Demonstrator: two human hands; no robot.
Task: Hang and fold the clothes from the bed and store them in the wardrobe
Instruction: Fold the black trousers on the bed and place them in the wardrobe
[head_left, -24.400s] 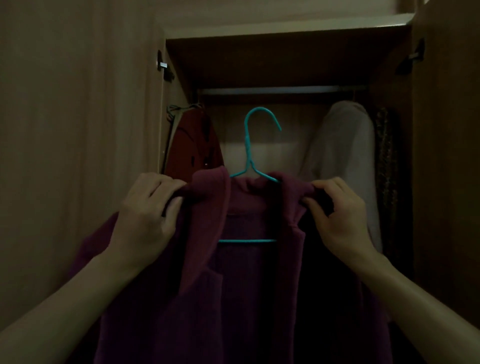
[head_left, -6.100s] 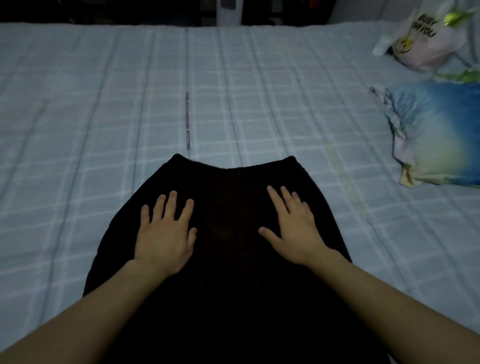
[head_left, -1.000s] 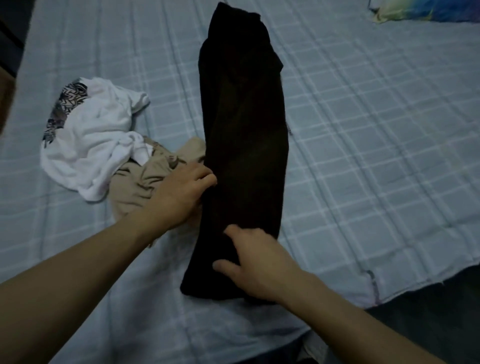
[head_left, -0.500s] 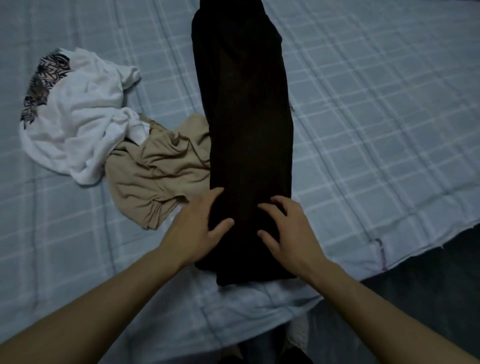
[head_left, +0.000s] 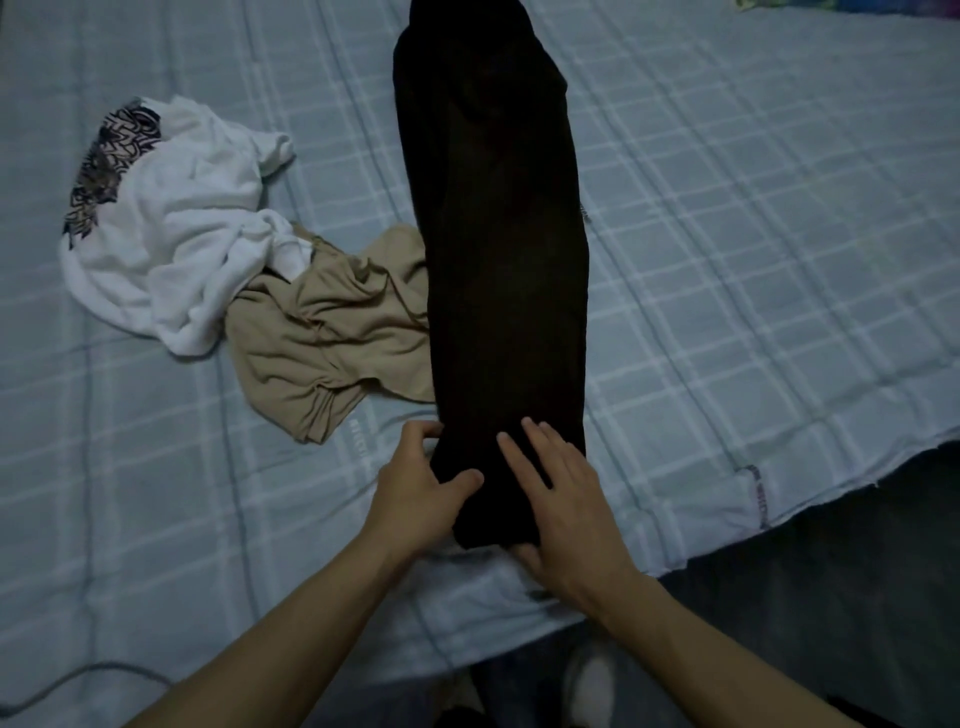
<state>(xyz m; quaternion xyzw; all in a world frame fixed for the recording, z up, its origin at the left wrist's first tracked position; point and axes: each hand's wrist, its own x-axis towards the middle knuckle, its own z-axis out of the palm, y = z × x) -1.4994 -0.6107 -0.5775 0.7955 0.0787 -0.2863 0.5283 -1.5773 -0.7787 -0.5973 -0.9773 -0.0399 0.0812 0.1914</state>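
A black garment (head_left: 498, 249), folded lengthwise into a long narrow strip, lies on the pale blue checked bed (head_left: 753, 260), running away from me. My left hand (head_left: 418, 493) grips its near left corner, thumb on top and fingers curled under the edge. At the near end, my right hand (head_left: 563, 512) lies on the fabric with fingers spread and the thumb tucked under the hem. A crumpled beige garment (head_left: 332, 338) touches the strip's left side. Left of that lies a bunched white garment (head_left: 171, 234) with a dark print.
The bed's near edge (head_left: 753, 483) runs diagonally at lower right, with dark floor (head_left: 831, 597) beyond it. My feet show at the bottom centre. A thin cable (head_left: 62, 680) lies on the sheet at lower left. A colourful pillow corner (head_left: 852, 5) peeks in at top right.
Both hands slid back to the strip's near end. My left hand now curls around the corner, and my right thumb has gone under the hem.
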